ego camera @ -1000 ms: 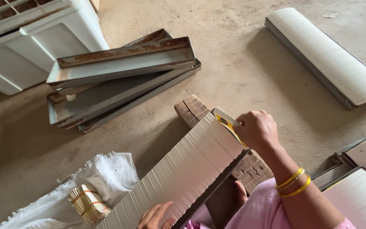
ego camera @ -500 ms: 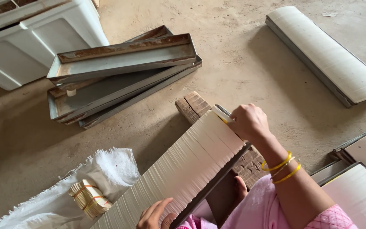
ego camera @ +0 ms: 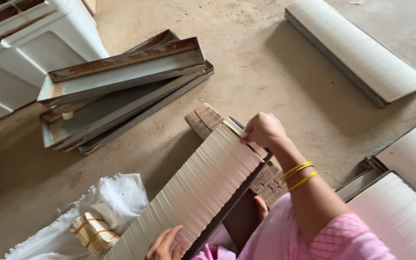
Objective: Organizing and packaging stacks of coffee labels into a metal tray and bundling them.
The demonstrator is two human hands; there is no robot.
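Observation:
A long metal tray packed with a row of thin cream sheets (ego camera: 203,188) leans across my lap, its far end resting on a brown woven stool (ego camera: 208,118). My right hand (ego camera: 263,130), with yellow bangles at the wrist, pinches the sheets at the far end of the row. At the near end, my left hand (ego camera: 164,243) lies with spread fingers on the sheets.
A stack of rusty empty metal trays (ego camera: 121,91) lies on the concrete floor to the left. A white plastic crate (ego camera: 30,48) stands at top left. Filled trays lie at top right (ego camera: 362,53) and right (ego camera: 410,192). A white sack holds bundled sheets (ego camera: 92,231).
My right hand slid along the far end of the row and now covers the yellow-edged piece seen earlier. My left hand has come further into view on the near end.

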